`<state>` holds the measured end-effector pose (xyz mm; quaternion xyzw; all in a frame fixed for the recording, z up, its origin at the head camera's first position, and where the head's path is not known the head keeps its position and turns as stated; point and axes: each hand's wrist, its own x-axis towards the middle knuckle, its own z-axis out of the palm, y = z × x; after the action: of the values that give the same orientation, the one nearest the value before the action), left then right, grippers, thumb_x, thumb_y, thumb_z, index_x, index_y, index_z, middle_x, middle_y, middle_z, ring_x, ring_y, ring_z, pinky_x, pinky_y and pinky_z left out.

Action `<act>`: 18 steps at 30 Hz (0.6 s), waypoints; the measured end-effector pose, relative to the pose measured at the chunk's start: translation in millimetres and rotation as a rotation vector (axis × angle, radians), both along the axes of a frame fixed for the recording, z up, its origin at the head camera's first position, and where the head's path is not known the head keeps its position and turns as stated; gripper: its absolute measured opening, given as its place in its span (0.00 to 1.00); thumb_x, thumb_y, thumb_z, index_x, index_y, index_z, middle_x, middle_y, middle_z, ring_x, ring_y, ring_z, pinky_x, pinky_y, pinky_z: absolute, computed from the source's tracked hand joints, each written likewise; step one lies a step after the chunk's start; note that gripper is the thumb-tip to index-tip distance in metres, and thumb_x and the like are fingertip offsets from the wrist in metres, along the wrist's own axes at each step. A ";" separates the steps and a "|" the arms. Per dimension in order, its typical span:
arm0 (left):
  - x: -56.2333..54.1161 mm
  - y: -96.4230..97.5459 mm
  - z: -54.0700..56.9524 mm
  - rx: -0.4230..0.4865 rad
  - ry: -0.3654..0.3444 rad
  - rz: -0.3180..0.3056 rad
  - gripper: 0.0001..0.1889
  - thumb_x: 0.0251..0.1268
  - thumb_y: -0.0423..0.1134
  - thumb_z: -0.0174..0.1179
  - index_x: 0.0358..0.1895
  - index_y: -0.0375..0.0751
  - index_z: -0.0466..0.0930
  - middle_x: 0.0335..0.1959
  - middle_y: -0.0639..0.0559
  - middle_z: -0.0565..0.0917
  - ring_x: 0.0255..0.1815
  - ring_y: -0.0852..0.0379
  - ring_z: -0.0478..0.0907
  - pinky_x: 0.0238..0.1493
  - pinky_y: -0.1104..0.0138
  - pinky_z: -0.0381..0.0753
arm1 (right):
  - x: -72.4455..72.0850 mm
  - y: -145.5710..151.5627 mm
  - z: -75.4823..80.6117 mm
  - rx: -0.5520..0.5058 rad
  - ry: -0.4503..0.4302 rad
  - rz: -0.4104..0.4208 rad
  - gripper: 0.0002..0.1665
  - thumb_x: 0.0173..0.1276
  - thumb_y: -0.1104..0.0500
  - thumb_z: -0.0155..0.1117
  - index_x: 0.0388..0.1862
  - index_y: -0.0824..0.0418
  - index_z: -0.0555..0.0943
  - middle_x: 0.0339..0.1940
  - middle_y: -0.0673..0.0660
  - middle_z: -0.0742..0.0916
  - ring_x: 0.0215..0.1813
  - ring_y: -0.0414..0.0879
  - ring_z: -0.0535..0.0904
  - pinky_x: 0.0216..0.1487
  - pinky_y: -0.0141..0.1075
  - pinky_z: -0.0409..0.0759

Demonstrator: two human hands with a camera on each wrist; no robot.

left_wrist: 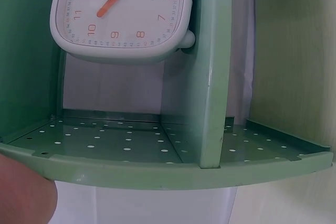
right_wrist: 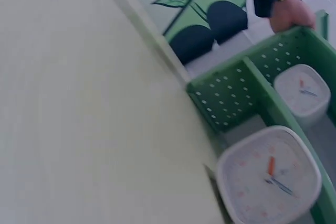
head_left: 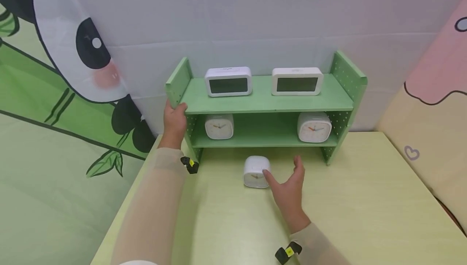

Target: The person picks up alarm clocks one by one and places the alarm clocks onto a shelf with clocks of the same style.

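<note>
My left hand (head_left: pixel 174 121) grips the left side panel of a green two-tier shelf (head_left: pixel 266 103), its thumb over the panel's front edge. On the table in front of the shelf stands a small white alarm clock (head_left: pixel 255 178), which also shows large in the right wrist view. Close to the clock's right side is my right hand (head_left: pixel 290 190), thumb and fingers spread wide, thumb tip overlapping the clock in the head view. A similar white clock (head_left: pixel 219 126) sits at the left of the lower tier, its dial large in the left wrist view.
Another white dial clock (head_left: pixel 314 127) stands at the right of the lower tier. Two white digital clocks, a left one (head_left: pixel 228 82) and a right one (head_left: pixel 297 82), stand on the upper tier. The pale table (head_left: pixel 379 200) meets printed cloth behind and at both sides.
</note>
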<state>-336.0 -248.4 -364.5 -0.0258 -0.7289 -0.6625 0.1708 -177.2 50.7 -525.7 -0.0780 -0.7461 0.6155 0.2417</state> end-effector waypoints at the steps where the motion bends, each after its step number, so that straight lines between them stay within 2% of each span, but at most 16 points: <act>1: 0.5 -0.3 0.1 0.002 0.003 -0.003 0.29 0.79 0.37 0.46 0.80 0.44 0.56 0.74 0.45 0.68 0.74 0.54 0.63 0.76 0.61 0.58 | 1.6 -6.2 -1.9 0.006 -0.007 0.010 0.66 0.60 0.49 0.82 0.83 0.65 0.48 0.80 0.64 0.60 0.80 0.60 0.53 0.76 0.59 0.54; 4: 1.2 -1.8 -0.2 0.010 0.011 -0.011 0.29 0.79 0.37 0.45 0.80 0.44 0.56 0.74 0.45 0.68 0.74 0.54 0.63 0.76 0.61 0.58 | 4.0 -25.4 -9.1 0.031 0.009 0.007 0.65 0.58 0.47 0.82 0.81 0.66 0.50 0.78 0.65 0.60 0.79 0.61 0.54 0.74 0.60 0.56; 9: 3.3 -4.9 -0.2 0.012 0.013 -0.007 0.29 0.78 0.36 0.46 0.80 0.44 0.57 0.73 0.45 0.69 0.73 0.54 0.63 0.76 0.61 0.58 | 3.0 -54.2 -22.2 0.073 0.062 -0.080 0.66 0.51 0.47 0.86 0.77 0.67 0.54 0.73 0.68 0.63 0.72 0.65 0.60 0.68 0.60 0.61; 13: 3.0 -4.4 0.1 0.028 0.023 -0.006 0.29 0.77 0.35 0.46 0.79 0.43 0.58 0.72 0.45 0.70 0.72 0.53 0.64 0.76 0.61 0.59 | 0.7 -67.2 -23.4 0.057 0.019 -0.124 0.68 0.47 0.46 0.88 0.75 0.66 0.55 0.71 0.68 0.63 0.70 0.66 0.61 0.66 0.59 0.62; 18: 1.0 -2.3 0.1 0.043 0.042 -0.018 0.29 0.77 0.35 0.47 0.79 0.42 0.58 0.73 0.44 0.69 0.72 0.53 0.64 0.75 0.62 0.59 | -6.6 -74.3 -21.0 0.024 -0.050 -0.168 0.72 0.43 0.43 0.90 0.76 0.63 0.54 0.72 0.66 0.63 0.68 0.63 0.61 0.65 0.58 0.63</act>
<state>-335.0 -250.7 -364.3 -0.0426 -0.7104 -0.6788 0.1809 -183.7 -23.6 -546.8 -0.1528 -0.7501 0.5818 0.2749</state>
